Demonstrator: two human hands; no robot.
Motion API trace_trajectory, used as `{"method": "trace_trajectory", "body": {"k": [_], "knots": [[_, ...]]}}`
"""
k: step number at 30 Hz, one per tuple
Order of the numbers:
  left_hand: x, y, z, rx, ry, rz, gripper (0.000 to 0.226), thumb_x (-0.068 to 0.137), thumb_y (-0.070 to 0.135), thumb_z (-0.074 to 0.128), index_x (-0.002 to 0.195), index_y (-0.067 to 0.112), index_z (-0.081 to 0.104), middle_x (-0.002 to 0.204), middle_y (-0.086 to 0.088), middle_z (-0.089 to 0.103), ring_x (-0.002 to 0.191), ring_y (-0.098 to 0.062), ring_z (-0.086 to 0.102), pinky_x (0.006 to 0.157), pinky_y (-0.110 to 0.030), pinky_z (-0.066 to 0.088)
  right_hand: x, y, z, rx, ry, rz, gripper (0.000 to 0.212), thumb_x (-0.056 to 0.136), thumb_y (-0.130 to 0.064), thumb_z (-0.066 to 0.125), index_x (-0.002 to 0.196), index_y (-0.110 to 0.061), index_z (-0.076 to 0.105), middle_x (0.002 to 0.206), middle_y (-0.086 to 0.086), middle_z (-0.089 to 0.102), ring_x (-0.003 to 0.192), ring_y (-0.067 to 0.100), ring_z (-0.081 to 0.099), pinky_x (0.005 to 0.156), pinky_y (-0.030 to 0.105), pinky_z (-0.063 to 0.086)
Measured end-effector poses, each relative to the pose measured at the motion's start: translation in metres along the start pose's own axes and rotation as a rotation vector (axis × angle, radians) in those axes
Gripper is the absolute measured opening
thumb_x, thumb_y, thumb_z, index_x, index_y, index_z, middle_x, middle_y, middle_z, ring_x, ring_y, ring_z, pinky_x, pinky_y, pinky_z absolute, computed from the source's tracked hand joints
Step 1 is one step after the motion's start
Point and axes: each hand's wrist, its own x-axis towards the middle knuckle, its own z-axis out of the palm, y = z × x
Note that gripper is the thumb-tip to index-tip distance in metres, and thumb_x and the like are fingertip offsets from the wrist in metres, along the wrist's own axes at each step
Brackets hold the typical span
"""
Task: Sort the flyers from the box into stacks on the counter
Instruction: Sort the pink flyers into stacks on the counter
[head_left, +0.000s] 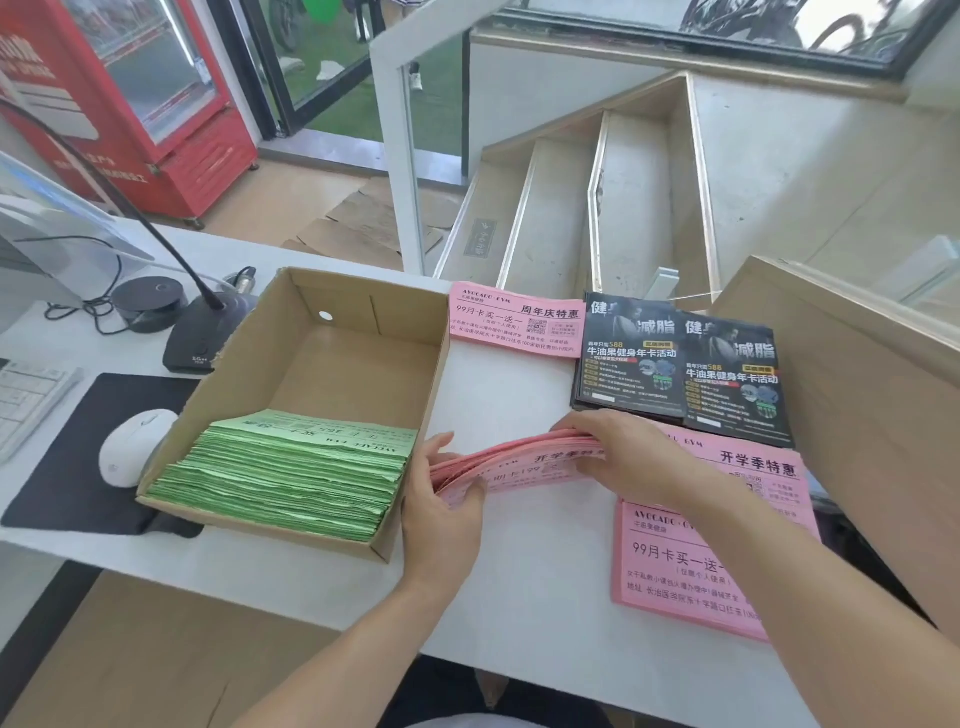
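- A white counter (519, 571) stands by some stairs (571, 208) and a red fridge (130, 93).
- A brown box (363, 322) sits on the counter. Only green flyers (291, 467) are left in it, a thick pile at the near end. The far end is bare.
- Some sorting looks done. A pink stack (514, 325) lies just past the box. Two black stacks (680, 364) sit side by side next to it. More pink flyers (691, 561) lie near the right edge.
- The green pile must still come out, so I think the job is more than half done.
- Both hands hold a pink bundle (519, 462) just above the counter, between the box and the right pink flyers.
- The left hand (441, 504) has a closed grip on the bundle's left end, thumb on top.
- The right hand (618, 457) curls its fingers over the right end and grips it too.
- The bundle bends up in the middle. It may go on a pink stack next.
- A mouse (135, 447) and a desk mic (202, 332) sit left of the box.
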Motion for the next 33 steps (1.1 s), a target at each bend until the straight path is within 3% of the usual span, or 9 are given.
{"method": "trace_trajectory", "body": {"k": [6,9,13,20,23,26,28,30,33], "knots": [[-0.001,0.033,0.006,0.002,-0.002,0.152,0.042,0.086,0.004,0.075,0.112,0.031,0.056,0.097,0.016,0.063,0.094,0.007,0.061,0.076,-0.005,0.044,-0.006,0.012,-0.022,0.140,0.079,0.042,0.029,0.095,-0.023,0.069,0.116,-0.043,0.066,0.103,-0.022,0.073,0.096,0.004,0.068,0.084,0.032,0.056],[0.030,0.073,0.009,-0.068,-0.060,0.181,0.032,0.089,0.005,0.072,0.107,0.024,0.055,0.095,0.008,0.067,0.087,0.001,0.065,0.073,-0.016,0.050,-0.005,0.015,-0.060,0.613,0.235,0.131,0.037,0.085,-0.014,0.079,0.114,-0.033,0.069,0.097,-0.010,0.078,0.089,0.008,0.075,0.078,0.034,0.061],[0.093,0.124,0.011,-0.153,-0.057,0.039,0.029,0.087,0.009,0.076,0.107,0.014,0.055,0.094,0.005,0.069,0.082,-0.004,0.069,0.067,-0.021,0.058,0.015,0.016,-0.083,1.301,0.242,0.148,0.045,0.088,-0.012,0.070,0.132,-0.012,0.060,0.119,0.015,0.074,0.109,0.030,0.072,0.091,0.046,0.060],[0.223,0.163,0.017,0.005,-0.195,-0.122,0.045,0.076,0.012,0.087,0.112,0.016,0.060,0.099,-0.001,0.073,0.081,-0.018,0.075,0.068,-0.037,0.064,0.104,-0.001,-0.105,1.243,0.462,0.369,0.029,0.092,-0.006,0.072,0.120,-0.010,0.065,0.104,0.007,0.079,0.091,0.024,0.077,0.082,0.041,0.062],[0.270,0.157,0.029,0.146,-0.235,-0.137,0.028,0.087,0.006,0.074,0.105,0.019,0.058,0.104,-0.005,0.072,0.087,-0.021,0.073,0.074,-0.037,0.063,0.141,0.000,-0.100,1.143,0.524,0.498,0.020,0.091,-0.005,0.073,0.108,-0.012,0.064,0.102,0.008,0.077,0.085,0.021,0.077,0.073,0.035,0.062],[0.300,0.139,0.048,0.287,-0.364,-0.141,0.029,0.095,0.002,0.058,0.119,0.018,0.053,0.108,-0.005,0.070,0.093,-0.023,0.071,0.080,-0.038,0.062,0.166,0.008,-0.082,1.062,0.567,0.632,0.019,0.089,-0.006,0.076,0.099,-0.016,0.064,0.100,0.007,0.076,0.083,0.022,0.076,0.072,0.037,0.063],[0.312,0.126,0.059,0.380,-0.401,-0.123,0.036,0.096,0.002,0.056,0.127,0.021,0.053,0.111,-0.004,0.068,0.097,-0.024,0.070,0.084,-0.039,0.061,0.176,0.016,-0.069,0.959,0.583,0.701,0.028,0.086,-0.010,0.080,0.109,-0.017,0.064,0.105,0.005,0.076,0.083,0.023,0.076,0.078,0.043,0.064],[0.320,0.116,0.067,0.435,-0.436,-0.113,0.030,0.095,0.001,0.054,0.116,0.023,0.057,0.110,-0.005,0.068,0.098,-0.026,0.069,0.087,-0.041,0.060,0.181,0.019,-0.059,0.809,0.582,0.727,0.042,0.085,-0.016,0.083,0.122,-0.017,0.064,0.108,0.001,0.076,0.084,0.020,0.075,0.079,0.043,0.064],[0.331,0.105,0.074,0.507,-0.462,-0.117,0.025,0.093,0.002,0.052,0.106,0.022,0.060,0.107,-0.005,0.069,0.102,-0.029,0.067,0.090,-0.043,0.059,0.185,0.017,-0.051,0.663,0.593,0.718,0.045,0.085,-0.023,0.083,0.126,-0.020,0.066,0.110,-0.002,0.076,0.085,0.016,0.072,0.068,0.030,0.058]]}}
